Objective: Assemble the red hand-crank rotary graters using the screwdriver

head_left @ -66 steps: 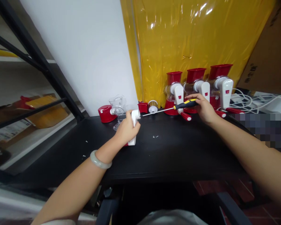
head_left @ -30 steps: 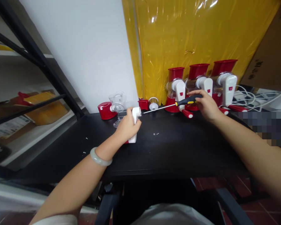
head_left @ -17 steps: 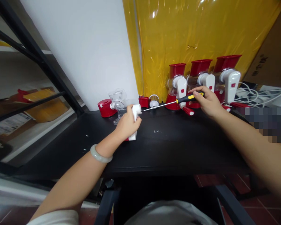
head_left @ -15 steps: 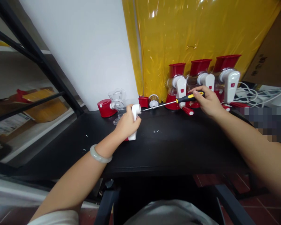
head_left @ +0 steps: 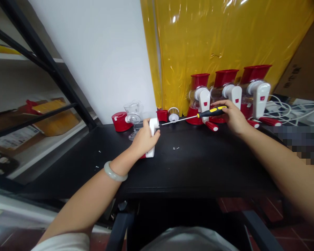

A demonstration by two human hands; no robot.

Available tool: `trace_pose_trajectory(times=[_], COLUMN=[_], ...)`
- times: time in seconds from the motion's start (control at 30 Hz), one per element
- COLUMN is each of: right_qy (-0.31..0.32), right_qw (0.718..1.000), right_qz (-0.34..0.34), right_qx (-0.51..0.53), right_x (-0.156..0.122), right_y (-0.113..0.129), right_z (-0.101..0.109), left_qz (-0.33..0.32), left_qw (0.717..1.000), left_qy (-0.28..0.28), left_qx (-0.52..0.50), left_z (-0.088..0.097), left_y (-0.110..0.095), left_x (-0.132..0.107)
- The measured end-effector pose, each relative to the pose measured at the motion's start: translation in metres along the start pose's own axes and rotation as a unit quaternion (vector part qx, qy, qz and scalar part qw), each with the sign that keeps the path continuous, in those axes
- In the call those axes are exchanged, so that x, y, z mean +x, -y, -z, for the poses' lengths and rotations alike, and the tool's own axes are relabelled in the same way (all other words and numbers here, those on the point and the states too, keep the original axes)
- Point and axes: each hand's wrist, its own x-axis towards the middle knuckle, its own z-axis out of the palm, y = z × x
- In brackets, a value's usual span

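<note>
My left hand point(head_left: 144, 140) is closed round a white crank handle point(head_left: 152, 152) with a red part at its lower end, held upright over the table. In my right hand point(head_left: 234, 118) is a screwdriver point(head_left: 211, 111) with a black and yellow grip. Its long metal shaft slopes down to the left, and the tip meets the round upper end of the crank handle. Whether a screw sits under the tip is hidden. Just behind my left hand stand a red base point(head_left: 121, 122) and a clear plastic housing point(head_left: 133, 112).
Three red and white rotary graters point(head_left: 204, 97) line the back right of the black table point(head_left: 199, 167). A drum blade point(head_left: 173, 114) and a red piece point(head_left: 162, 115) lie at the back middle. Small screws point(head_left: 176, 148) are scattered about. White cables point(head_left: 279, 111) lie at right.
My right hand's fingers have shifted on the screwdriver's grip, and the grip has turned to show more yellow. The tip stays at the crank handle. The view has shifted slightly.
</note>
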Motion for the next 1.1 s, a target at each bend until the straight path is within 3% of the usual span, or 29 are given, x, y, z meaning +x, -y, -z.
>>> trace_pose_trajectory(times=[0.2,0.37,0.77,1.1], right_qy=[-0.014,-0.006,0.0,0.01], right_qw=[0.999,1.0,1.0,0.997], right_qz=[0.024,0.008,0.019,0.042], right_qx=[-0.041,-0.005,0.002,-0.06], right_x=[-0.003,-0.001,-0.0014,-0.0035], right_y=[0.0009,-0.0046,-0.0039,-0.0022], right_z=[-0.0025,-0.0033,-0.0067,-0.0036], left_qz=[0.026,0.028,0.028,0.018], left_qw=[0.999,0.997,0.996,0.997], left_qy=[0.023,0.033,0.019,0.019], left_qx=[-0.04,-0.058,-0.079,-0.078], left_z=[-0.0011,-0.0008,-0.0014,-0.0047], left_y=[-0.0014,-0.0035,-0.001,0.0023], left_x=[-0.0009,-0.003,-0.0022,-0.0001])
